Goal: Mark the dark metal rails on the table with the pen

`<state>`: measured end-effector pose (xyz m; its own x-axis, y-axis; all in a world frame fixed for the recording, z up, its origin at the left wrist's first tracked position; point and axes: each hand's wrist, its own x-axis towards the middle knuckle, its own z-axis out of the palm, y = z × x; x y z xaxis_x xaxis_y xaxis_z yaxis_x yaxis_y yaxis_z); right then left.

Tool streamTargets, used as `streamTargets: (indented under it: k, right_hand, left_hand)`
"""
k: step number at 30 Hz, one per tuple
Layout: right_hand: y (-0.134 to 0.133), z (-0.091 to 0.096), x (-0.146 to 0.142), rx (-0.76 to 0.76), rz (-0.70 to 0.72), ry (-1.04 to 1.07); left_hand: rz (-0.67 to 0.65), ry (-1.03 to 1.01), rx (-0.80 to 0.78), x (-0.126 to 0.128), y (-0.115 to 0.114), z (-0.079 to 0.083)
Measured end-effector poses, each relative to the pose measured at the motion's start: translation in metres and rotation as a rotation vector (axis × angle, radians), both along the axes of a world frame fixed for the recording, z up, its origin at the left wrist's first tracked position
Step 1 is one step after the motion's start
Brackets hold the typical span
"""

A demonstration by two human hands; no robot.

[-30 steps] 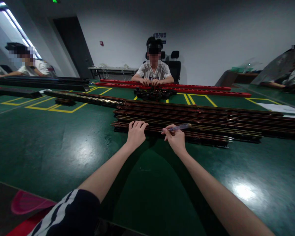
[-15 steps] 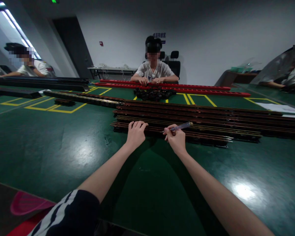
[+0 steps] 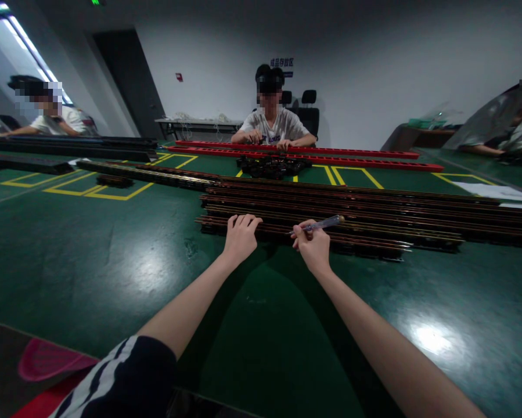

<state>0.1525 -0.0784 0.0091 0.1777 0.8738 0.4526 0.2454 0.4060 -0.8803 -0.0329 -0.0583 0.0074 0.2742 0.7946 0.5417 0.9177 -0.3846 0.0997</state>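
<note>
A small screwdriver with a clear handle and a yellowish end sits in my right hand. My thumb and fingers pinch it near its shaft, and its thin tip points left, over the nearest dark rail. My left hand curls its fingers over the same rail, left of the tip; what lies under the fingertips is hidden. Behind this rail several similar long dark rails with copper and gold-coloured strips lie side by side, running to the right.
Across the green table a person handles red rails. A heap of small black parts lies before them. Black profiles lie at the far left, paper sheets at the right. A pink basket stands below the near edge.
My right hand and the screwdriver have shifted slightly right. My left hand stays put. The person opposite has moved their hands apart, and one red rail has slid a little right.
</note>
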Motion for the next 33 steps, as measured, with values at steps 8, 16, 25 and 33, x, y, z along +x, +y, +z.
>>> streamTargets:
  k: [8, 16, 25, 33]
  right_hand:
    - [0.0020, -0.0014, 0.0004, -0.015, 0.042, -0.017]
    - [0.0012, -0.0006, -0.0007, -0.010, 0.040, -0.034]
    - [0.0001, -0.0002, -0.0015, 0.017, -0.044, 0.018]
    - [0.0003, 0.0006, -0.0009, -0.027, -0.007, 0.007]
  left_hand:
    - [0.026, -0.008, 0.014, -0.0002, -0.0004, 0.0003]
    - [0.034, -0.033, 0.013, -0.0020, 0.0020, -0.0010]
    - [-0.017, -0.048, 0.013, -0.0028, 0.0016, 0.0000]
    - [-0.069, -0.031, 0.024, -0.0022, -0.0002, 0.0015]
